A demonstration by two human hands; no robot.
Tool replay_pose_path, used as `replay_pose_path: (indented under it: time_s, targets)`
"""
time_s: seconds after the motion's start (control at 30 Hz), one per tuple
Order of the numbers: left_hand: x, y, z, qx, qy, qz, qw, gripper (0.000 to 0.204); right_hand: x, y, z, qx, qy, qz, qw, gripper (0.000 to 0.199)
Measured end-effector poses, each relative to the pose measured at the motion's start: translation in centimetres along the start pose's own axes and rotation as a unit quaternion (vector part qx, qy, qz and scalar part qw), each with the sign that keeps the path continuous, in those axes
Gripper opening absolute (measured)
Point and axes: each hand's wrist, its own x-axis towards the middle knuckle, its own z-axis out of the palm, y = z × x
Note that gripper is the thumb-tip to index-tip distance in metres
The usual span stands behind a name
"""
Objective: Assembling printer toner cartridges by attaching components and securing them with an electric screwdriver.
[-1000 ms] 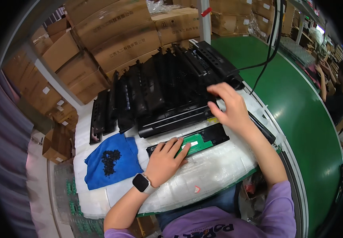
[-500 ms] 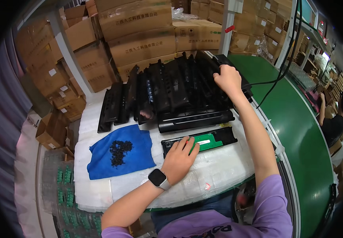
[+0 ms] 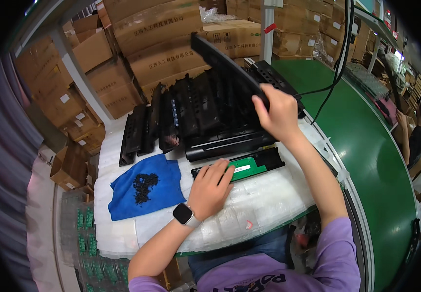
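My right hand (image 3: 279, 113) grips one end of a long black plastic housing (image 3: 229, 63), which slants up and away to the left above the pile. Lying with fingers spread, my left hand (image 3: 211, 187) rests on the left part of another black housing (image 3: 271, 158), the one in front of me. A green circuit board (image 3: 253, 167) with a white label sits in that housing, partly covered by my fingers. Behind it lies a closed-looking black housing (image 3: 230, 144), and beyond that a row of similar black housings (image 3: 191, 104) is heaped on the white padded table (image 3: 239, 219).
A blue cloth (image 3: 120, 199) at the left bears a heap of tiny black pieces (image 3: 145, 187), perhaps screws. Cardboard boxes (image 3: 164, 63) are stacked behind. A green conveyor surface (image 3: 366, 170) runs along the right, with black cables (image 3: 334, 78) hanging over it. Another person (image 3: 417, 136) is at far right.
My right hand has lifted a long black housing out of the pile, its far end now raised. My left hand stays on the housing with the green board. The view has shifted slightly.
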Motion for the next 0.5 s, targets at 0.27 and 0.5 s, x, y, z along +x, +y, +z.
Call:
replay_pose_path:
  time_s: [0.27,0.5]
  targets:
    - [-3.7,2.7,-5.1,0.29,0.293,0.143,0.9,0.029,-9.3,-3.7,-8.9,0.074,-0.094,-0.233,0.965,0.012]
    - [-5.5,4.8,-5.0,0.131,-0.034,0.074,0.988,0.02,-12.6,-3.4,-10.0,0.176,-0.335,-0.183,0.907,0.021]
